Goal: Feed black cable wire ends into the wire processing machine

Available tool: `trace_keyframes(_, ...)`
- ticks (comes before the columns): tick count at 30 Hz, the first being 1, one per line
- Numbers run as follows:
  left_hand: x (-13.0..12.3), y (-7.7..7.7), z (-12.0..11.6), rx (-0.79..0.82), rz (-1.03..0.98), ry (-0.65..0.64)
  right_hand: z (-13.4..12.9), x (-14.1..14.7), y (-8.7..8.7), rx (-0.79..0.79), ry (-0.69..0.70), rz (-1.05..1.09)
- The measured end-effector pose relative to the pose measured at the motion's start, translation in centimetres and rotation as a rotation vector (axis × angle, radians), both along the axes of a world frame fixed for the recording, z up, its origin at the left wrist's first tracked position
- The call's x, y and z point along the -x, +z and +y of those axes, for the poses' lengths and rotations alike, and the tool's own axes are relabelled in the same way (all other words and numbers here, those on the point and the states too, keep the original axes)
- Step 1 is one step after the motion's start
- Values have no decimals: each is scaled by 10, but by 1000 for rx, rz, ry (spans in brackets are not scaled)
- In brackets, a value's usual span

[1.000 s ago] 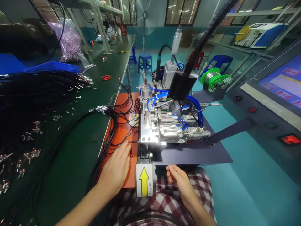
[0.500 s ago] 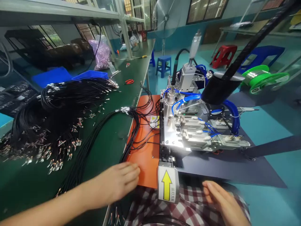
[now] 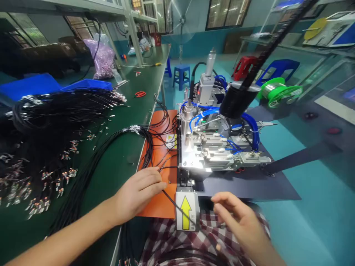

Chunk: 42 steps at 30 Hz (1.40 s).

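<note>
Because the pneumatic machine [image 3: 219, 159] stands close to the right of the looped cable bundle [image 3: 90, 164], a hasty pull could tangle strands. The right hand [image 3: 238, 218] hangs open, thumb and forefinger parted; the left hand [image 3: 142, 188], palm down, pinches a single black cable [image 3: 177, 205] trailing near and right over the arrow label [image 3: 185, 204].

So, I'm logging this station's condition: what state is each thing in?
Left hand, closed on black cable
Black cable, running across arrow label
Right hand, open, nothing seen in it
Cable bundle, curved along the bench
Pliers, lying on the bench
Green spool, wound with silver wire
</note>
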State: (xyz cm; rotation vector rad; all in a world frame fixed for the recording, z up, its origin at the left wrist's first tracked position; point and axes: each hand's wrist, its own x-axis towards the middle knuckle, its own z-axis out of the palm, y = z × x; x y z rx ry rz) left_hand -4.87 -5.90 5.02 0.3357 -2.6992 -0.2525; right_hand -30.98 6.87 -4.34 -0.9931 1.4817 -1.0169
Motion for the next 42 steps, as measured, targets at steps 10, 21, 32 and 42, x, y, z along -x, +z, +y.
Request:
trace_keyframes(10, 39, -17, 38, -85, 22, 48, 4, -26, 23, 389, 50, -274)
trace_keyframes(21, 21, -10, 56, -246, -259, 287, -21, -50, 36, 29, 35, -605)
trace_keyframes(32, 71, -12, 49, -1217, -104, 332, -23, -27, 20, 131, 47, -639)
trace_keyframes(42, 87, -15, 52, -1065, -190, 462, -24, -10, 23, 157, -39, -623)
